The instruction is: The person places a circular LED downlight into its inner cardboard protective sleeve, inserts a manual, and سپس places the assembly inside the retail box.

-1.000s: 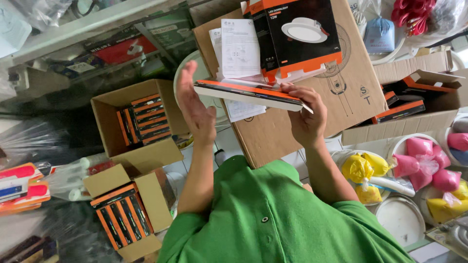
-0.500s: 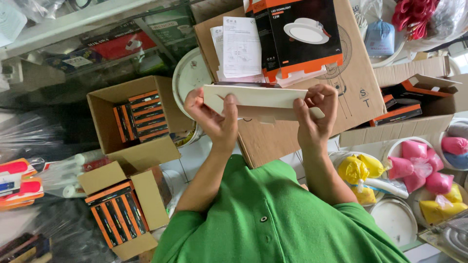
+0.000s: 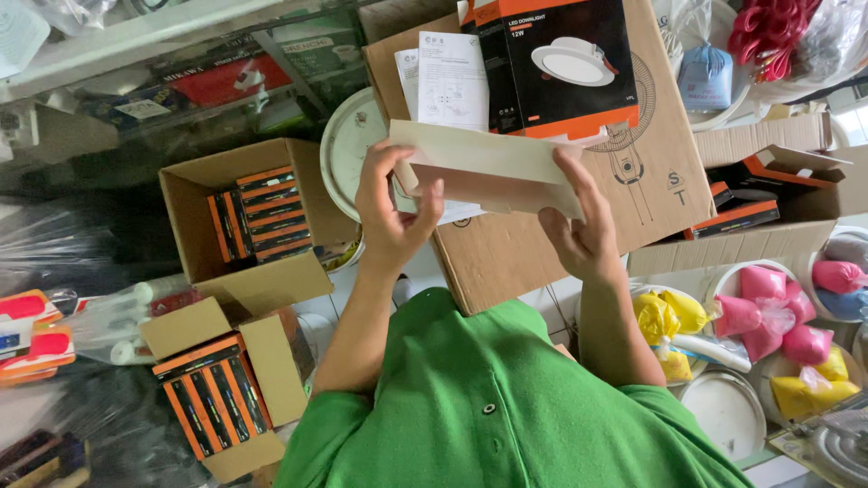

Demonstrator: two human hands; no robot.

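— What is the person in the green shirt [image 3: 506, 407] gripping?

— Both hands are holding a flat, pale cardboard box [image 3: 488, 169], plain and matte on the face that shows, raised in front of the chest. The left hand [image 3: 391, 212] is pinching its left end, fingers [image 3: 378, 172] curling over the edge and thumb pressing the underside. The right hand [image 3: 583, 226] is clasping the right end, fingers closed on the card.

— What is lying behind it?

— A large brown corrugated carton [image 3: 579, 208] is sitting just beyond, and a glossy black-and-orange box [image 3: 561, 63] picturing a round white lamp is resting on it, beside folded white paper sheets [image 3: 448, 77].

— And to the left?

— Two open cardboard cartons [image 3: 244, 221] [image 3: 217, 389] are standing there, packed with slim black-and-orange boxes set on edge. At the right, pink and yellow plastic bags [image 3: 768, 312] are bulging out of round white tubs.
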